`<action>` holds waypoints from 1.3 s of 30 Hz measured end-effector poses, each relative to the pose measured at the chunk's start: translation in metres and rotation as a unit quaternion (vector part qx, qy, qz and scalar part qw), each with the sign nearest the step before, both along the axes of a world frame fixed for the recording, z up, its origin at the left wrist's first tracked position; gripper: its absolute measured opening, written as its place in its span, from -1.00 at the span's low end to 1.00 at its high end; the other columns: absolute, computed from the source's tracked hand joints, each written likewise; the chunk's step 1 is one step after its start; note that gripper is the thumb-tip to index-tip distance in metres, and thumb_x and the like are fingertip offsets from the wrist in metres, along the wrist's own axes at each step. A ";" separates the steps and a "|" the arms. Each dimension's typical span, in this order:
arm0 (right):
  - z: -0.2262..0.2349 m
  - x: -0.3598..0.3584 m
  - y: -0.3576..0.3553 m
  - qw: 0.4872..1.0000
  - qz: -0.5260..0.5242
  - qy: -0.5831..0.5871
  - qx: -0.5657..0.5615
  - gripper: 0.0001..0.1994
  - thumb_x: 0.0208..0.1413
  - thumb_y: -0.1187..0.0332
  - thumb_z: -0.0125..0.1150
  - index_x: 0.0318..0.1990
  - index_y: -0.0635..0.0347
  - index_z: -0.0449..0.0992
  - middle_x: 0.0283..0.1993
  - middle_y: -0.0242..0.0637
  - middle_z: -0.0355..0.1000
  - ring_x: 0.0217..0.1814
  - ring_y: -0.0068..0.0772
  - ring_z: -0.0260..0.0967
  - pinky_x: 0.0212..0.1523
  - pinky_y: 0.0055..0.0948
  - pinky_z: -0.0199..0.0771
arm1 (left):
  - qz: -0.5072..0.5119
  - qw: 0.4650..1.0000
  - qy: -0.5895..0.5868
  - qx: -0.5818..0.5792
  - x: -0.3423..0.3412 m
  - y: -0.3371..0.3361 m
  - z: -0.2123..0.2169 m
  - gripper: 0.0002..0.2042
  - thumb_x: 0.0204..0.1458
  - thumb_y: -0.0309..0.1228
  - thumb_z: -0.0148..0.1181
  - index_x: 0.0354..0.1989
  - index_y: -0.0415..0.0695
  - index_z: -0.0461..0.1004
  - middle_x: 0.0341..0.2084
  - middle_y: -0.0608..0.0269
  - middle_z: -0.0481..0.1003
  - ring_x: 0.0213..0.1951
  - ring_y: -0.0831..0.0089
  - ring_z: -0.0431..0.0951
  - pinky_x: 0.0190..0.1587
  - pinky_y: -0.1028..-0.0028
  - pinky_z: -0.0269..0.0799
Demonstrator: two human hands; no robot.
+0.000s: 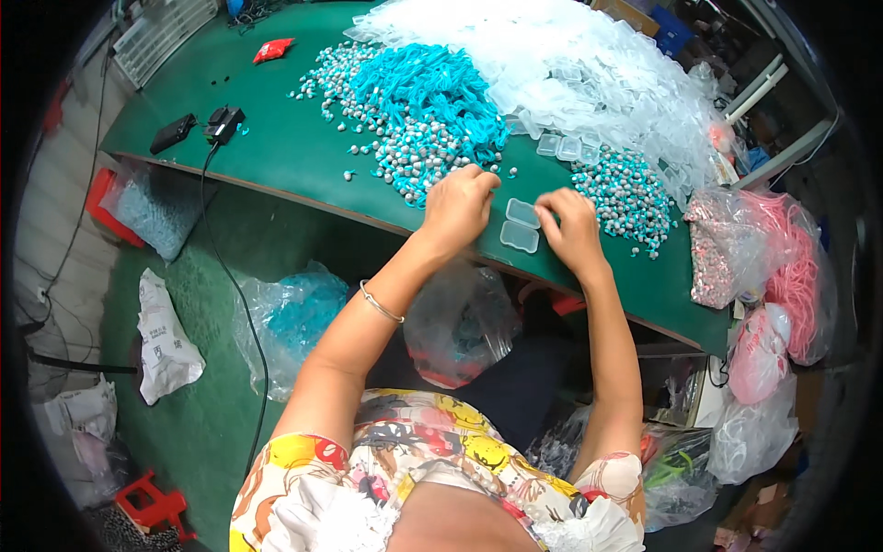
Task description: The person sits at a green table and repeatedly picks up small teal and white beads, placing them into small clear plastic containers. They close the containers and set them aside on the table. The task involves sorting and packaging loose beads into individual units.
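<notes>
My left hand is closed, its fingers curled together at the near edge of a pile of small grey-and-teal rounded pieces. Whatever it pinches is hidden. Just right of it, a small clear plastic hinged case lies unfolded on the green table. My right hand hovers at the case's right side, thumb and bent fingers slightly apart, with nothing visible between them. Teal cords are heaped behind the left pile. A second pile of grey-and-teal pieces sits beyond my right hand.
A large heap of clear plastic cases covers the back right. More closed cases lie before it. Bags of pink cords hang at the right edge. At left are a black adapter with a cable and a red packet.
</notes>
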State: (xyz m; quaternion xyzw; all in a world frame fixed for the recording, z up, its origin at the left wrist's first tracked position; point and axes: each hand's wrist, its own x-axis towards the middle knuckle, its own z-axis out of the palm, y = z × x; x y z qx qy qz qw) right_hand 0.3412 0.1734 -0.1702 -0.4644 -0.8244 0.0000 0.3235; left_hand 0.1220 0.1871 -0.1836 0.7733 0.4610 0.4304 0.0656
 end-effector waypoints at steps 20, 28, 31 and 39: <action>-0.031 0.000 0.007 0.975 -0.109 0.176 -0.077 -0.91 -0.03 0.50 0.28 -0.33 0.19 0.54 -0.37 -0.28 0.47 -0.45 -0.35 0.41 -0.38 -0.35 0.44 | 0.031 0.991 0.102 0.084 -0.017 0.005 -0.010 -0.82 -0.13 -0.54 0.29 -0.33 0.01 0.61 -0.35 0.30 0.49 -0.22 0.25 0.49 -0.25 0.22 0.35; -0.030 0.002 -0.012 0.968 -0.111 0.217 -0.054 -0.88 0.01 0.53 0.26 -0.26 0.20 0.57 -0.31 -0.28 0.50 -0.41 -0.40 0.43 -0.36 -0.42 0.44 | 0.043 0.984 0.118 0.125 -0.004 0.021 -0.008 -0.91 -0.11 -0.50 0.27 -0.39 -0.05 0.56 -0.42 0.23 0.45 -0.28 0.20 0.48 -0.29 0.22 0.34; -0.032 0.007 -0.025 0.967 -0.119 0.219 -0.058 -0.85 0.03 0.55 0.26 -0.22 0.22 0.59 -0.30 -0.28 0.51 -0.42 -0.45 0.42 -0.35 -0.46 0.43 | 0.007 0.999 0.028 0.038 0.001 -0.006 -0.008 -0.94 -0.06 -0.49 0.26 -0.40 -0.10 0.52 -0.44 0.15 0.45 -0.32 0.11 0.51 -0.31 0.16 0.39; -0.036 -0.013 -0.037 0.962 -0.099 0.245 -0.070 -0.86 0.03 0.56 0.26 -0.22 0.26 0.56 -0.30 -0.19 0.50 -0.35 -0.32 0.49 -0.29 -0.40 0.49 | -0.007 0.999 0.001 -0.034 -0.005 -0.029 -0.022 -0.89 -0.04 -0.54 0.19 -0.31 -0.14 0.53 -0.41 0.06 0.49 -0.32 0.04 0.56 -0.27 0.12 0.47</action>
